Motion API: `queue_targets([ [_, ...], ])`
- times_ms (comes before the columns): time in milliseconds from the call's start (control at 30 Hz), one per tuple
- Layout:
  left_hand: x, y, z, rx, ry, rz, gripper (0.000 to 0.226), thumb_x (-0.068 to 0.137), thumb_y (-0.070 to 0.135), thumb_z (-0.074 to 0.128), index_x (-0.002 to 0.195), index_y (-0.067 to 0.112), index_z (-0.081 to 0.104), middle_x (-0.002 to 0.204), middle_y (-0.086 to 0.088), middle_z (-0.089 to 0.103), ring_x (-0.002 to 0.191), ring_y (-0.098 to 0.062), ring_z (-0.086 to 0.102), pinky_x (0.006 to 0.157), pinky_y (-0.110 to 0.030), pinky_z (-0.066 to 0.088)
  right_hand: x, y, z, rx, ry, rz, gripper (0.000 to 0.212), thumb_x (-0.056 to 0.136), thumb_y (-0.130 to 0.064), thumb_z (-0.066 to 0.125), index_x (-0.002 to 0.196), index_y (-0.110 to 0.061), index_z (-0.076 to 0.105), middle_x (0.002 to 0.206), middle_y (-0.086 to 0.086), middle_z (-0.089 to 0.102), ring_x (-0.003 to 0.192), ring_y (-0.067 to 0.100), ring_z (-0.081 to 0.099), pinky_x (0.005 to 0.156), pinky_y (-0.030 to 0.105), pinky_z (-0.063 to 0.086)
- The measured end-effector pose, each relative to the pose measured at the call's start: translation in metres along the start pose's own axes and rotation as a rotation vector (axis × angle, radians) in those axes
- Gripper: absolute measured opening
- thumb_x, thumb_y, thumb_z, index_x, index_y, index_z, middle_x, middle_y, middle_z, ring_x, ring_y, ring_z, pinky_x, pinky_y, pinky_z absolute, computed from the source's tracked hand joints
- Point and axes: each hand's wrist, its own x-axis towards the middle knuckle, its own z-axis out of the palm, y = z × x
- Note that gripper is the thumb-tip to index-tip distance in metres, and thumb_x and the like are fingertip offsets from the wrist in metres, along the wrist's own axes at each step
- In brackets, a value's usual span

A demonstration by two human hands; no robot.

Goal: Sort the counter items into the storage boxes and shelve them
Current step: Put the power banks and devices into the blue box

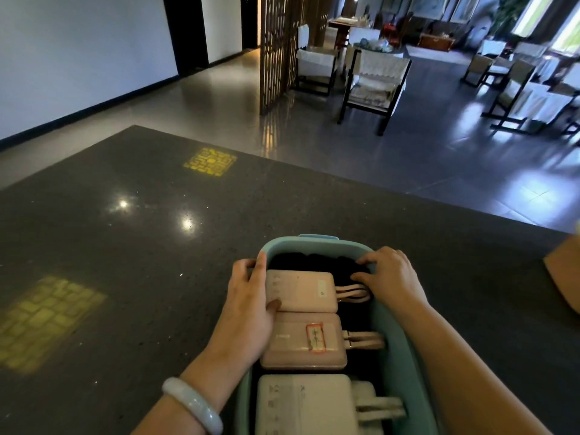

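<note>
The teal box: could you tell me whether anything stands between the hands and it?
Nothing visible does. The left hand already grips the teal box at its left wall, thumb on the top power bank; the right hand rests inside on the dark items.

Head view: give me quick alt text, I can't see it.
Both hands reach into a teal box on a dark counter: left hand holds the farthest of three power banks, right hand rests on black items behind.
</note>
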Motion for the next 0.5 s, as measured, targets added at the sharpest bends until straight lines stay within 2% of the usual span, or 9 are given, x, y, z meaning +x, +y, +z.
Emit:
queue_targets([
  [500, -0.0001, -0.0015, 0.0006, 0.000, 0.004, 0.001, 0.082, 0.092, 0.021, 0.061, 0.154, 0.027, 0.007, 0.137, 0.012, 0.018, 0.124, -0.006, 0.038, 0.103, -0.019, 0.033, -0.0031, -0.0029, -0.0025, 0.022, -0.004, 0.004, 0.035, 0.083, -0.033, 0.071, 0.117, -0.028, 0.065, 0.121, 0.000, 0.053, 0.118, 0.018, 0.043, 0.094, 0.031, 0.039],
])
